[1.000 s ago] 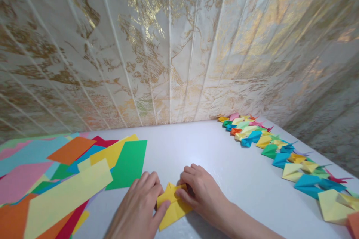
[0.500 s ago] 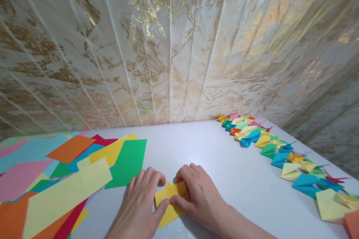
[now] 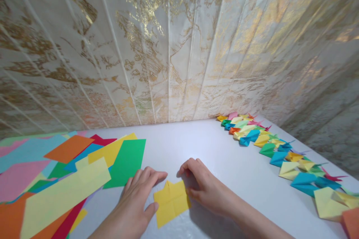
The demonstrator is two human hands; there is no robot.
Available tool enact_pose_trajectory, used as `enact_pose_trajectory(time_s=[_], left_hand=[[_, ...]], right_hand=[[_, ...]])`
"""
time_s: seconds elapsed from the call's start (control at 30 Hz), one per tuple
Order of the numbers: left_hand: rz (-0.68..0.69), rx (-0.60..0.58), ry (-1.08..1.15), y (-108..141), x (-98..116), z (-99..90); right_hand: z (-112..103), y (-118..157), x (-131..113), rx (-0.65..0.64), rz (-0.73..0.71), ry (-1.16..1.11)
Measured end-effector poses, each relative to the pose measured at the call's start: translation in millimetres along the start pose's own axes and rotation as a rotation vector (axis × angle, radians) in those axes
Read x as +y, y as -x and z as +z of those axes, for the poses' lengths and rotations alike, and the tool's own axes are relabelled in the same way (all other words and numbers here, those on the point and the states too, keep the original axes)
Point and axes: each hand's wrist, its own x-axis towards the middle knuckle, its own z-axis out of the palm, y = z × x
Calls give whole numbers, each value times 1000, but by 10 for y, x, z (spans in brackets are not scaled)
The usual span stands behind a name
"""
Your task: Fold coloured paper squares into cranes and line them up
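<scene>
A small folded yellow paper (image 3: 171, 203) lies on the white table, with crease lines across it and a little peak at its top edge. To its left is my left hand (image 3: 137, 198), fingers apart, the thumb tip at the paper's left edge. My right hand (image 3: 203, 185) is on the other side, its fingers curved and apart from the thumb, which is by the paper's right edge. Neither hand grips the paper.
Loose coloured sheets overlap at the left, with a green sheet (image 3: 126, 162) nearest my left hand and a long pale yellow strip (image 3: 67, 198). Rows of folded paper figures (image 3: 278, 158) line the right side. A patterned curtain (image 3: 168, 44) hangs behind the white table (image 3: 179, 138).
Both thumbs have come off the middle of the yellow paper. My left hand has moved left and my right hand right, uncovering the paper.
</scene>
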Motion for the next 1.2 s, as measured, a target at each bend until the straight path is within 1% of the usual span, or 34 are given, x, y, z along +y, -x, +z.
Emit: enact_pose_trajectory(time_s=[0.07, 0.13, 0.2, 0.23, 0.3, 0.4, 0.47, 0.53, 0.63, 0.7, 0.77, 0.83, 0.9, 0.93, 1.0, 1.03, 1.07, 1.13, 1.2], left_hand=[[45, -1, -22, 11, -9, 12], [124, 8, -60, 23, 6, 17], [202, 39, -100, 34, 35, 14], [234, 57, -116, 37, 50, 12], [269, 92, -141, 36, 69, 12], [301, 119, -136, 15, 59, 38], [322, 138, -103, -4, 45, 65], [323, 145, -62, -20, 41, 81], [262, 121, 57, -33, 57, 66], [199, 109, 195, -36, 68, 43], [147, 135, 333, -37, 79, 29], [128, 187, 446, -39, 92, 35], [142, 220, 564, -43, 108, 58], [158, 224, 617, -46, 113, 75], [180, 233, 659, -52, 108, 112], [178, 256, 635, -53, 98, 129], [167, 294, 580, -51, 83, 145], [165, 352, 421, -37, 53, 174], [201, 358, 263, -10, 40, 201]], right_hand=[[-77, -8, 49, -35, 19, -39], [-140, -13, 69, -103, 33, -71], [-164, -8, 51, -156, 24, -67], [-156, -2, 29, -156, 8, -44], [-101, 15, -26, -105, -20, 19], [24, 29, -93, -23, -4, 88], [90, 21, -104, 3, 2, 103], [125, 4, -88, 9, -21, 88], [141, -13, -52, 6, -108, -17], [150, -7, -48, 47, -157, -155], [167, 12, -68, 116, -160, -318], [189, 34, -105, 155, -123, -438], [205, 51, -138, 148, -122, -482], [205, 57, -148, 151, -148, -480], [184, 65, -149, 207, -257, -406], [165, 66, -139, 240, -341, -312], [145, 64, -124, 259, -429, -170], [115, 56, -89, 233, -559, 205], [117, 43, -58, 153, -579, 534]])
